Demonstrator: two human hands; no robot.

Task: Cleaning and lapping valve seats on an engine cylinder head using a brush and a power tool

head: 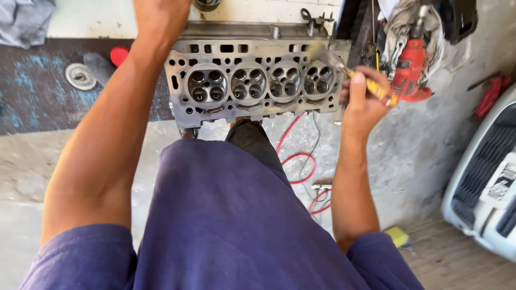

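Head view: a grey cast-metal cylinder head [252, 80] with four round combustion chambers in a row is seen standing on its edge at the front of the counter [80, 21], its chambered face turned toward the camera. The left hand [161, 13] is laid over the top edge of the cylinder head at about 11 o'clock from its centre; its fingers are cut off by the frame, so whether the grip is open or closed cannot be told. The right hand [363, 99] is closed around the yellow handle of a small brush [349, 72], whose blurred bristle end is held against the head's face at its 3 o'clock end, just beside the last chamber. A red power drill [411, 72] wrapped partly in a dirty rag is seen at 3 o'clock of the right hand, near it. A red cable [298, 158] is lying on the concrete floor at 6 o'clock of the cylinder head. A red round cap [119, 55] and a grey metal disc [80, 76] are lying on the dark mat at 9 o'clock.
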